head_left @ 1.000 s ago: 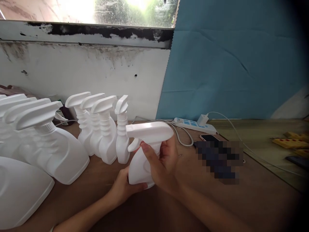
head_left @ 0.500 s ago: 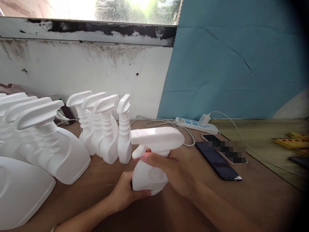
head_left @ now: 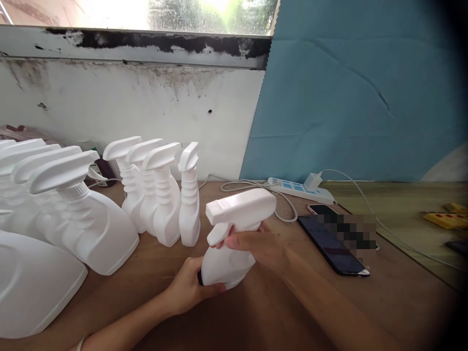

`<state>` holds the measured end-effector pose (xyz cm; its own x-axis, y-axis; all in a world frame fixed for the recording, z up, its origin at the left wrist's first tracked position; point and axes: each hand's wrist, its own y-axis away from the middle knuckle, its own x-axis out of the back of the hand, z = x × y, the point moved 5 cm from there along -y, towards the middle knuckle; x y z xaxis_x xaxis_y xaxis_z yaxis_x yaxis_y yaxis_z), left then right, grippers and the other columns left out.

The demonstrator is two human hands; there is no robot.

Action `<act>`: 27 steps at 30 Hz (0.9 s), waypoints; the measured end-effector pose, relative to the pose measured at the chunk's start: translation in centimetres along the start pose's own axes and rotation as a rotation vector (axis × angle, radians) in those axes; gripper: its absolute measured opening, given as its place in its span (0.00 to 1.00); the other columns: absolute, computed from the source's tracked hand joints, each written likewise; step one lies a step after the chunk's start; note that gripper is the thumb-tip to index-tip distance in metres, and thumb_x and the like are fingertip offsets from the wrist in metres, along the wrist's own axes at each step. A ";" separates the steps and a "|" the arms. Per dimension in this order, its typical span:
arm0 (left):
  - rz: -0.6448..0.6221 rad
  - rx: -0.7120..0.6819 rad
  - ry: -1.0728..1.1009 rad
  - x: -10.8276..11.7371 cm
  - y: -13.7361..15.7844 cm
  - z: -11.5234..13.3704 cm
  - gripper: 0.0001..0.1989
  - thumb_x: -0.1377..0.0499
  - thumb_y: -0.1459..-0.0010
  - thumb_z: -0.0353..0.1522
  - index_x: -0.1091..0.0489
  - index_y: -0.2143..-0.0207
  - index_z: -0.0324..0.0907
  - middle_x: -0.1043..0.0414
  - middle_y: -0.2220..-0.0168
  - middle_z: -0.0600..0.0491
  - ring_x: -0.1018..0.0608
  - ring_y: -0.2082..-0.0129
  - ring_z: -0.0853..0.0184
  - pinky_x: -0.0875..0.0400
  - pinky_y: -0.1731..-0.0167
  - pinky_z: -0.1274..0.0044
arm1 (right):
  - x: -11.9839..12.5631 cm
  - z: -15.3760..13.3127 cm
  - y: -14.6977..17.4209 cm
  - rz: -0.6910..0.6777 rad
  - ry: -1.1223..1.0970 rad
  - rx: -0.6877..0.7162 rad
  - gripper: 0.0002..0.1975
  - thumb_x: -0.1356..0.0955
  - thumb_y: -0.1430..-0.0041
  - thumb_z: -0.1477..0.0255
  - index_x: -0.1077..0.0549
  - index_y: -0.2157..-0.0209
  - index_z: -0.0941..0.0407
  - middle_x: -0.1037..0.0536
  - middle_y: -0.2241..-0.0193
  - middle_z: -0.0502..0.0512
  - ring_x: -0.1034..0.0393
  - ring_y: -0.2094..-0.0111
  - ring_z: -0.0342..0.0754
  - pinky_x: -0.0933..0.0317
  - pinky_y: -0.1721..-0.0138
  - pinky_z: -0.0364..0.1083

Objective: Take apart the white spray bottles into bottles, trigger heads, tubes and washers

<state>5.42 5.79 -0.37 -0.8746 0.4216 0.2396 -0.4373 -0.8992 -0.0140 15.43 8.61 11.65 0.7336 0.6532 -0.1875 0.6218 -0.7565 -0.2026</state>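
At the far left, I am seeing white bottles (head_left: 98,231) crowding together, their spray heads pointing roughly right, while a nearer bottle (head_left: 36,285) is filling the lower corner and running out of view. Behind them, a dark container (head_left: 106,168) is partly showing. A pale band (head_left: 81,343) is circling my left wrist at the bottom edge. Further along, four bottles are standing upright in a row (head_left: 166,204) before the stained wall (head_left: 164,117), under the window (head_left: 208,14); the rightmost is turning its narrow side to me.

Just right of that row, my left hand (head_left: 186,287) is clamping the lower end of the sprayer (head_left: 226,267), its thumb lying along the near side. Something black (head_left: 200,278) is peeking out between palm and plastic; I cannot tell what it is. The sprayer is sitting between both hands at the middle of the view, above the table (head_left: 402,297) or on it, I cannot tell which, its nozzle aiming left. My right hand (head_left: 268,248) is closing around its neck, fingertips touching the trigger (head_left: 218,234).

Beyond, a cable (head_left: 292,214) is curling near a power strip (head_left: 298,189) carrying a plug (head_left: 313,182). Two phones (head_left: 331,243) are lying side by side, partly blurred, below the blue cloth (head_left: 347,102). At the far right, yellow things (head_left: 444,220) are resting, too dim for naming
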 end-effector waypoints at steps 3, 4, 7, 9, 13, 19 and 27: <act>-0.011 0.015 -0.001 0.3 -0.1 0.0 0.14 0.39 0.53 0.34 0.31 0.64 0.35 0.29 0.67 0.52 0.31 0.66 0.64 0.35 0.66 0.77 | 0.0 0.0 -0.2 0.066 0.016 0.124 0.05 0.31 0.55 0.72 0.28 0.73 0.58 0.25 0.77 0.50 0.31 0.74 0.43 0.37 0.73 0.42; -0.014 0.016 0.002 0.4 -0.1 -0.1 0.15 0.39 0.53 0.34 0.31 0.63 0.35 0.29 0.66 0.51 0.30 0.66 0.64 0.35 0.65 0.76 | -0.1 -0.1 -0.2 0.093 0.016 0.171 0.05 0.31 0.54 0.72 0.28 0.72 0.58 0.25 0.77 0.50 0.31 0.74 0.43 0.36 0.73 0.42; -0.020 0.010 0.035 0.7 -0.1 -0.3 0.18 0.39 0.53 0.34 0.32 0.59 0.35 0.29 0.61 0.50 0.30 0.62 0.61 0.34 0.62 0.75 | -0.3 -0.2 -0.4 0.179 -0.017 0.281 0.12 0.29 0.56 0.73 0.31 0.67 0.56 0.26 0.75 0.48 0.30 0.75 0.44 0.35 0.73 0.43; -0.020 0.006 0.054 0.8 -0.1 -0.5 0.20 0.39 0.53 0.34 0.33 0.56 0.36 0.30 0.59 0.49 0.30 0.60 0.60 0.34 0.61 0.74 | -0.3 -0.1 -0.4 0.215 -0.049 0.318 0.17 0.28 0.58 0.74 0.34 0.64 0.55 0.26 0.73 0.48 0.29 0.74 0.45 0.34 0.74 0.44; -0.033 0.001 0.059 0.8 0.0 -0.5 0.21 0.40 0.52 0.34 0.34 0.55 0.35 0.30 0.58 0.48 0.30 0.60 0.60 0.34 0.61 0.74 | -0.3 0.3 -0.3 0.209 -0.096 0.334 0.18 0.29 0.57 0.71 0.35 0.62 0.54 0.27 0.73 0.50 0.29 0.73 0.47 0.34 0.73 0.47; 0.010 0.031 -0.019 0.9 0.1 -0.8 0.19 0.39 0.53 0.35 0.32 0.60 0.34 0.29 0.61 0.48 0.31 0.58 0.59 0.35 0.60 0.73 | -0.1 0.6 0.2 0.216 -0.029 0.374 0.12 0.36 0.51 0.62 0.33 0.69 0.57 0.31 0.77 0.52 0.34 0.78 0.46 0.39 0.77 0.47; -0.002 0.017 -0.004 0.9 0.0 -0.4 0.19 0.40 0.53 0.35 0.33 0.59 0.35 0.29 0.61 0.48 0.30 0.61 0.60 0.34 0.61 0.73 | -0.2 0.0 0.3 0.267 0.134 0.351 0.21 0.31 0.55 0.63 0.42 0.62 0.53 0.31 0.71 0.51 0.32 0.74 0.46 0.37 0.75 0.45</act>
<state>4.58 6.18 -0.56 -0.8730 0.4227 0.2433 -0.4352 -0.9003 0.0027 15.45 8.24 11.62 0.8988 0.4095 -0.1563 0.2926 -0.8262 -0.4815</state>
